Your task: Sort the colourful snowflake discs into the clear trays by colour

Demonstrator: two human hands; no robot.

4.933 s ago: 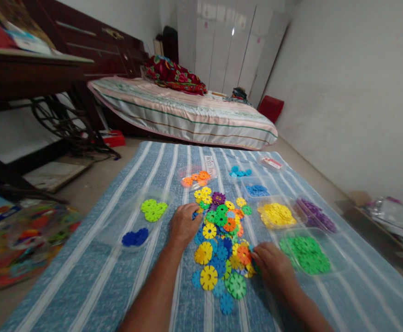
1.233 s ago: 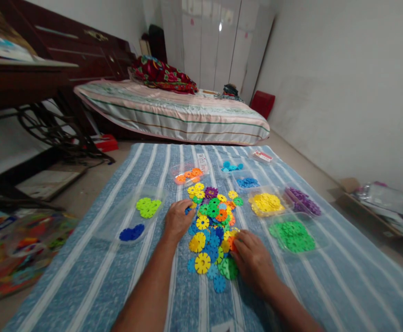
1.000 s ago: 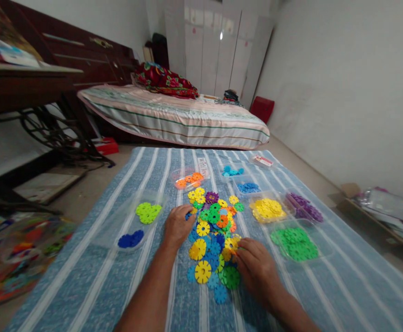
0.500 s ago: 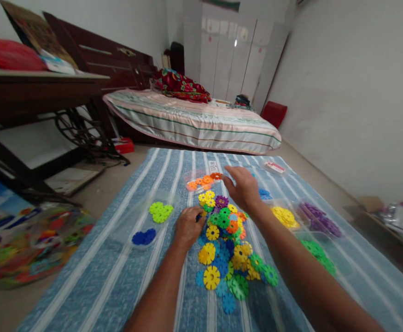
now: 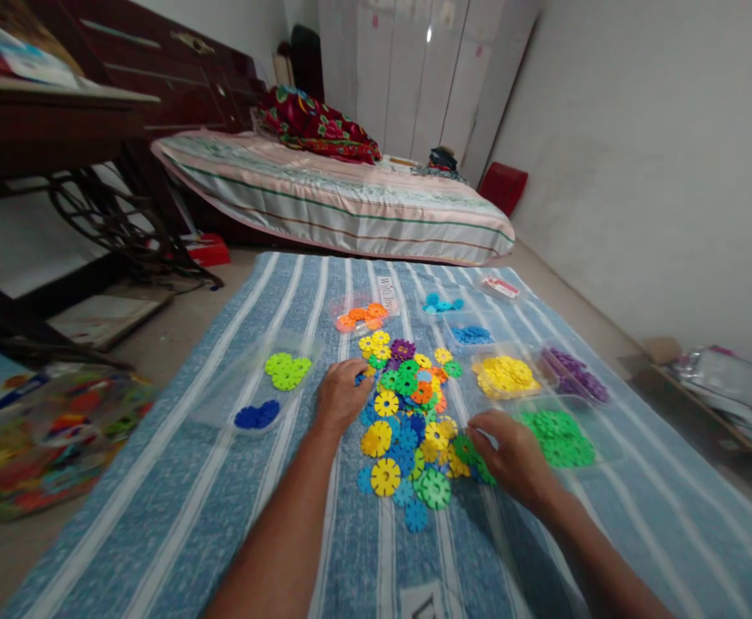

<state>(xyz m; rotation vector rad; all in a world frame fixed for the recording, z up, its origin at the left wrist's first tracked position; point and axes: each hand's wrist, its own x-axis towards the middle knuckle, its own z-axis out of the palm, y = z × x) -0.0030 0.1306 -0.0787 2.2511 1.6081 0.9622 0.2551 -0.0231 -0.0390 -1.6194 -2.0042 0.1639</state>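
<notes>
A pile of notched plastic flower discs (image 5: 385,477) in several colours lies on the striped cloth. My left hand (image 5: 342,397) is at the pile's left edge, fingers closed on a dark blue disc (image 5: 360,378), with a yellow-orange bit showing by the fingertips. On the pile's right side, my right hand (image 5: 514,451) has its fingers curled in on a green disc (image 5: 463,449). The palm and some fingertips are hidden. Another green disc lies partly under that hand. Beside it, a clear tray (image 5: 608,456) holds green discs.
Clear trays hold orange discs (image 5: 363,316), yellow discs (image 5: 505,376), purple discs (image 5: 575,375), blue discs (image 5: 471,334), and lime discs (image 5: 287,370) with dark blue ones. Light blue discs (image 5: 442,303) are at the back. A bag of colourful pieces (image 5: 59,447) stands left on the floor.
My right hand has moved from the orange tray back and right to the green discs, and the orange disc has left it. My left hand stays by the pile. The view has shifted.
</notes>
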